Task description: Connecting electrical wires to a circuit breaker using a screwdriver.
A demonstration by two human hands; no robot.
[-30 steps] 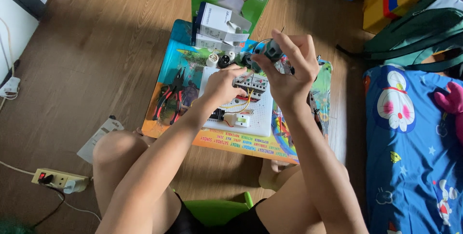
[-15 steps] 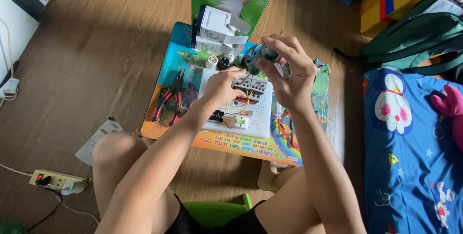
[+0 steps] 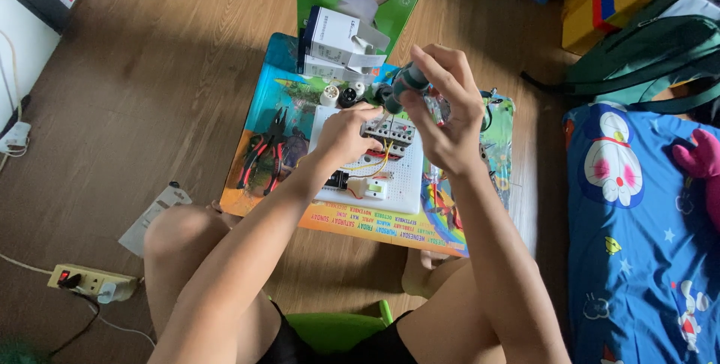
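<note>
Red-handled pliers (image 3: 264,150) lie near the left edge of the colourful low counter (image 3: 390,225). Just right of them, the left hand (image 3: 346,133) rests with fingers curled on the white perforated board (image 3: 403,184), touching the row of grey breakers (image 3: 391,131). Above the board's far edge, the right hand (image 3: 442,112) is clamped around a green-handled screwdriver (image 3: 403,86), tip angled down towards the breakers.

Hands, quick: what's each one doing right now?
Left hand: fingers curled, resting on the breaker block, not clearly gripping.
Right hand: closed on the screwdriver, tip pointing down toward the block.
</note>
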